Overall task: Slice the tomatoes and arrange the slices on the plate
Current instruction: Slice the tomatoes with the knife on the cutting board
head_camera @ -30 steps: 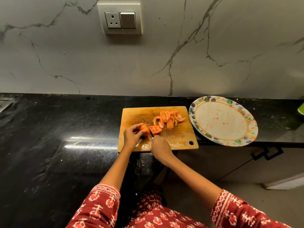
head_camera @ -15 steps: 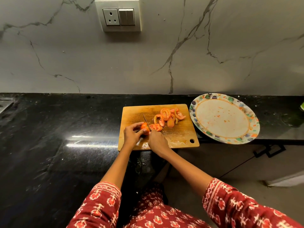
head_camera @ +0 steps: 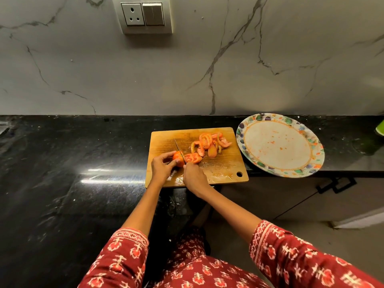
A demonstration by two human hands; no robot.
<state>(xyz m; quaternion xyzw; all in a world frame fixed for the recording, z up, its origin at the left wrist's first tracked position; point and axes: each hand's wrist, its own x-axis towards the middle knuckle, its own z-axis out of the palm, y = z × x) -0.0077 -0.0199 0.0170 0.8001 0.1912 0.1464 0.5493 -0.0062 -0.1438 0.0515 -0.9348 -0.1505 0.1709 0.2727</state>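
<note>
The knife [head_camera: 180, 150] handle is hidden inside the right hand [head_camera: 194, 176], which is closed around it; only the thin blade shows, running from the fist toward the board's back edge. The left hand [head_camera: 161, 168] partly covers the tomato [head_camera: 177, 157], fingers curled over its left side and pinning it to the board [head_camera: 222, 165]. The blade stands in the tomato, with a cut piece [head_camera: 193, 157] lying just to its right. How deep the blade sits cannot be told.

One tomato is under the knife. Toward the board's back right corner lies a pile of slices [head_camera: 209, 144], overlapping so that an exact count is not possible; at least six show. One plate [head_camera: 311, 163] with a patterned rim sits at the worktop's right end, just beside the board, its near edge overhanging the worktop's front edge; it carries only small red specks. A green thing [head_camera: 380, 127] is cut off by the right frame edge.

The board lies at the front edge of a black, glossy worktop [head_camera: 72, 163]. Behind is a grey marble wall [head_camera: 228, 69] with a socket [head_camera: 133, 14] and switch [head_camera: 153, 14]. Below the plate a cabinet handle [head_camera: 336, 185] shows. Both sleeves [head_camera: 291, 256] are red-patterned.
</note>
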